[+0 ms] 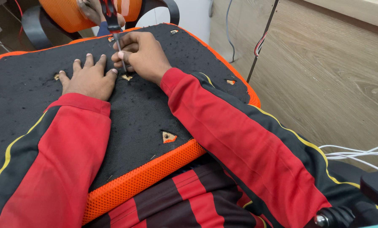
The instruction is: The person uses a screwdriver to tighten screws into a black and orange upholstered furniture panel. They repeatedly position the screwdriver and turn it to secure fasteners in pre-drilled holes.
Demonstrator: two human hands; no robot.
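Note:
A chair seat cushion (pixel 138 105) lies upside down on my lap, black fabric underside with an orange mesh edge. My left hand (pixel 87 78) rests flat on the black fabric, fingers spread. My right hand (pixel 142 52) grips a screwdriver (pixel 115 31) with a red and black handle. Its shaft points down into the fabric, just above a small cut-out hole (pixel 127 77). Both of my sleeves are red and black with yellow piping.
More triangular cut-out holes (pixel 168 137) show orange and tan beneath, one also near the right edge (pixel 230 82). Another person's hand (pixel 92 10) is by an orange mesh chair back (pixel 66 14). White cables (pixel 357 154) lie on the wooden floor at right.

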